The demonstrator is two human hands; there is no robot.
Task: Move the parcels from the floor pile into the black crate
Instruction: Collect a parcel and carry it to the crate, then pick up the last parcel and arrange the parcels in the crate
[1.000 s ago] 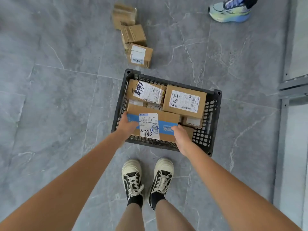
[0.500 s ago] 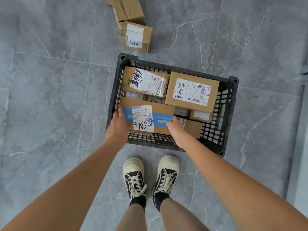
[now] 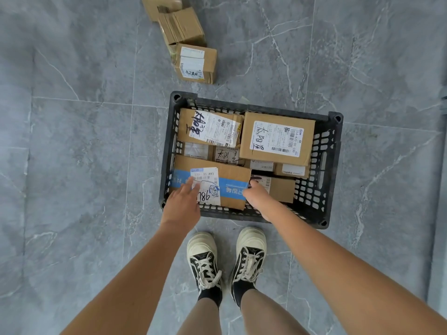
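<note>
The black crate [image 3: 324, 165] stands on the grey floor in front of my feet and holds several cardboard parcels. A parcel with blue tape [image 3: 232, 176] lies in its near left part, on top of other parcels. My left hand [image 3: 183, 201] rests flat on this parcel's white label, fingers straight. My right hand [image 3: 257, 197] is at the parcel's right end, thumb at the edge and fingers curled down beside it. Beyond the crate lies the floor pile: a labelled parcel [image 3: 196, 64], a plain one [image 3: 181, 26] and another [image 3: 158, 4] cut by the frame's top edge.
Two large labelled parcels [image 3: 277, 139] [image 3: 210, 128] fill the crate's far half, with smaller ones lower between them. My two shoes [image 3: 227, 259] stand just short of the crate's near wall. Grey marbled tiles surround the crate.
The blue-taped parcel has settled lower into the crate's near left part. My left hand has left its left end and now lies flat on top. My right hand stays at the right end.
</note>
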